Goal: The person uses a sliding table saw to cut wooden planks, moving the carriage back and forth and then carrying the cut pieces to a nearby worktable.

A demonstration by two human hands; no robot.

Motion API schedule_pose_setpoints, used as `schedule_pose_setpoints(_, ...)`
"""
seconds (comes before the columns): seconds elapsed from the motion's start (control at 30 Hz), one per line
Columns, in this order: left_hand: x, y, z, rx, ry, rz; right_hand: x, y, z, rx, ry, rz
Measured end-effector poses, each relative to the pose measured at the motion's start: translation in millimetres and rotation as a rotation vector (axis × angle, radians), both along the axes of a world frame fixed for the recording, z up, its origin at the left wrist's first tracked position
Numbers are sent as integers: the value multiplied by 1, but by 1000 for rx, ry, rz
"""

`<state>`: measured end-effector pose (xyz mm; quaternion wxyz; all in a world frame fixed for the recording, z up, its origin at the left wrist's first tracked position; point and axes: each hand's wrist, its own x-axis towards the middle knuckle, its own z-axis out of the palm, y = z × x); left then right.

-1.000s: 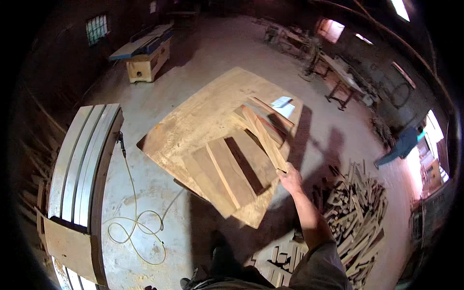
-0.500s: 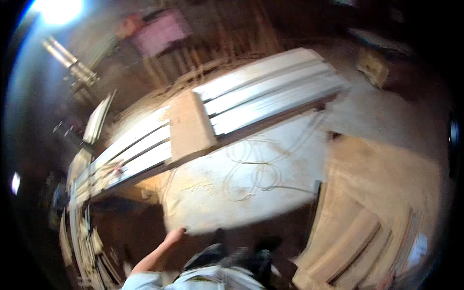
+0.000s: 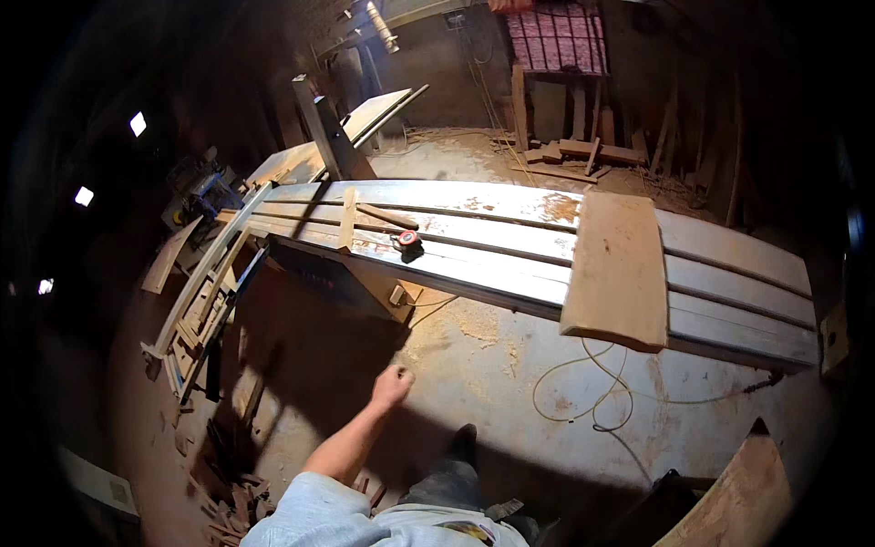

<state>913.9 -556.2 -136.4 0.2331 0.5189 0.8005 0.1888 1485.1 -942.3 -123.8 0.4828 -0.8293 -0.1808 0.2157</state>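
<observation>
My left hand (image 3: pixel 393 387) hangs in front of me over the floor, its arm reaching in from the lower edge. The fingers are curled closed; what they hold, if anything, is too small to make out. My right hand is out of view. Beyond the left hand runs a long workbench (image 3: pixel 510 263) with a slatted metallic top. On it lie a red-and-black tape measure (image 3: pixel 408 242), a short wooden strip (image 3: pixel 348 219) set crosswise, a thin wood piece (image 3: pixel 386 216) and a wide brown board (image 3: pixel 615 269) across the slats. The left hand touches none of these.
A looped cable (image 3: pixel 583 387) lies on the floor below the bench. To the left stands a rack of wood pieces (image 3: pixel 196 314), with scraps (image 3: pixel 239 510) heaped near my feet. A large board (image 3: pixel 743 497) rises at the lower right. Offcuts (image 3: pixel 583 155) lie by the back wall.
My view has swung left, so the bench now lies across it and the stacked boards on the right have mostly left it. The left hand stays closed, further forward from my body.
</observation>
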Motion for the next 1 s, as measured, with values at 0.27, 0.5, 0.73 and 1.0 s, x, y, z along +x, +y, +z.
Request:
schedule_pose_setpoints(0.27,-230,208,1,523,-270,426,-96,61,-16,-231,171,-9)
schedule_pose_setpoints(0.5,-276,328,63,277,-68,411,-133,73,-18,-410,262,-43)
schedule_pose_setpoints(0.73,-307,370,41,272,-27,409,-147,102,-21,-401,312,34)
schedule_pose_setpoints(1.0,-312,340,59,325,-1343,447,-170,120,-33,-362,353,-2)
